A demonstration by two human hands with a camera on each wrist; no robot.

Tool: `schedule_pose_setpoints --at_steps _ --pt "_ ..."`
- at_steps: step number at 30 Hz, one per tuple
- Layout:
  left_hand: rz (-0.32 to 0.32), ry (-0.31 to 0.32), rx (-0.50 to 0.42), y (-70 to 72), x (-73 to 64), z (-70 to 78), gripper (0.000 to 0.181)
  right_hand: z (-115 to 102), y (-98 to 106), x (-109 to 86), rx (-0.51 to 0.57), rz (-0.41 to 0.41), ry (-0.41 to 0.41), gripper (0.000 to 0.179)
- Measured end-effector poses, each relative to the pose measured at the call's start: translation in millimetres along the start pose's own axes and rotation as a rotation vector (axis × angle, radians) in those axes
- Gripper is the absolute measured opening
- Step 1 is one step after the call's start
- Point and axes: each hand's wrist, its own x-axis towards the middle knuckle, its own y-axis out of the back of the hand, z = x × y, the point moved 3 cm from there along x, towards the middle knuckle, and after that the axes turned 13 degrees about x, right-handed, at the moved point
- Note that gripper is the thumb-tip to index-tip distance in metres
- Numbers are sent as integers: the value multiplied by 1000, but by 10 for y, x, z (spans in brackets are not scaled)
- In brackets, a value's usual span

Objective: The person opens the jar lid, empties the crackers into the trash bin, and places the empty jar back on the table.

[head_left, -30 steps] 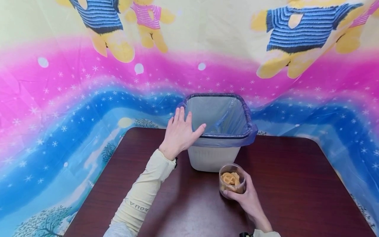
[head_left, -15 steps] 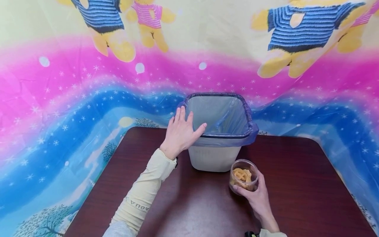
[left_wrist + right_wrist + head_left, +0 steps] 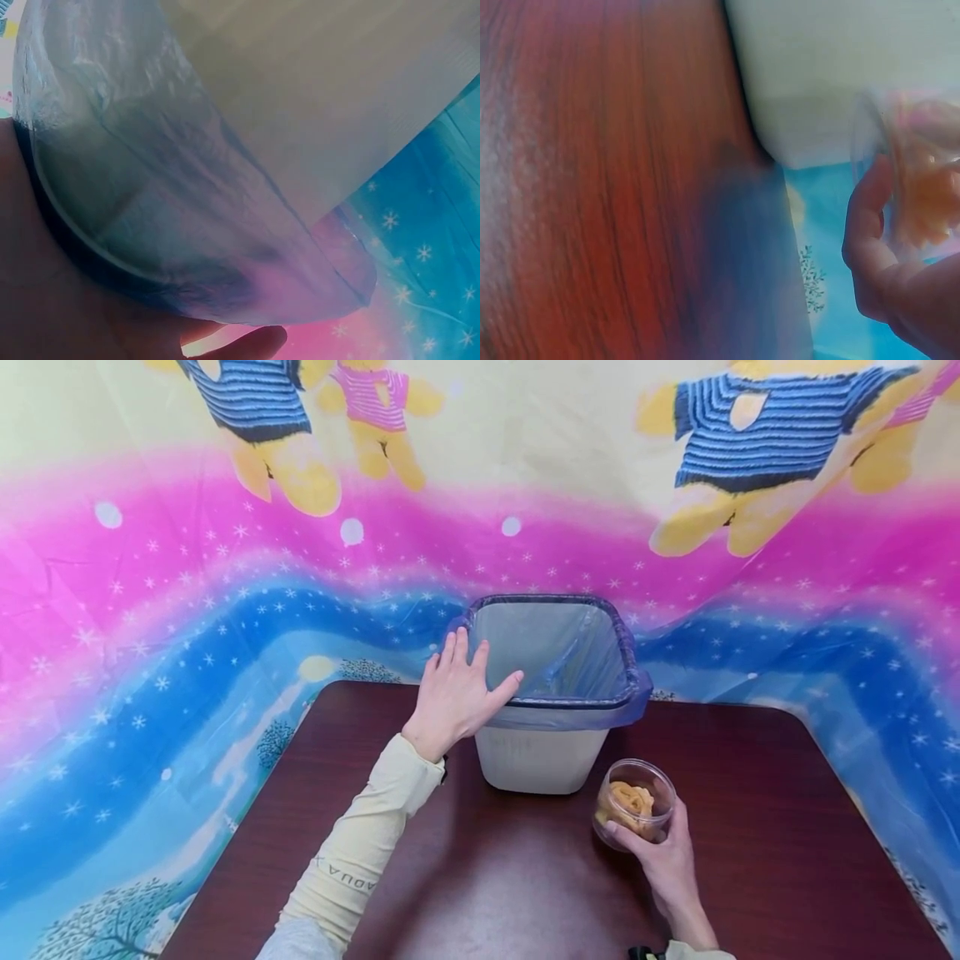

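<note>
A pale waste bin stands on the table, lined with a translucent bluish bag folded over its dark rim. My left hand rests on the bin's near left rim, fingers straight and thumb spread out. In the left wrist view the bag's overhang lies right beside that hand. My right hand grips a clear round plastic jar by its side, to the right of the bin. Tan, ring-like pieces lie inside the jar, and its top is uncovered.
The dark reddish wood table extends around the bin, with rounded far corners. A printed cloth backdrop with bears and snowflakes hangs directly behind it and along both sides.
My right hand has moved to the right with the jar, away from the bin's front. The left hand and the bin stay in place.
</note>
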Motion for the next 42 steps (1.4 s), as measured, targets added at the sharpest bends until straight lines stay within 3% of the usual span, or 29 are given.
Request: schedule_pose_setpoints --at_steps 10,23,31,42 --pt "7 -4 -7 -4 7 -5 84 -101 81 31 -13 39 13 92" --pt "-1 9 -22 -8 5 -9 85 -263 164 115 84 129 151 88" --pt "-16 16 -33 -13 12 -5 86 -371 168 147 -37 147 209 92" --pt "-12 21 -30 -8 11 -9 87 -585 168 206 -92 146 268 93"
